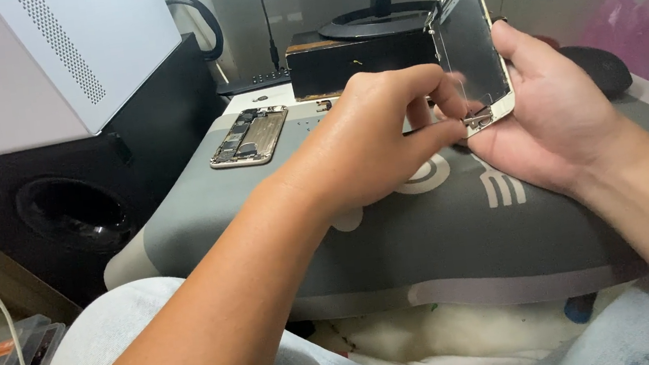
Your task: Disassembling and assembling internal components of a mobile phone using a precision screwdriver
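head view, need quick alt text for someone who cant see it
A right hand holds a detached phone screen panel upright while the left hand pinches at its lower edge. An opened phone body lies on the grey mat.

The single head-worn camera looked forward and down from the person's own eye level, close over both forearms. It faced a grey mat [432, 252] on the lap, with a monitor stand [383, 18] at the top edge and a black speaker [80, 208] on the left.
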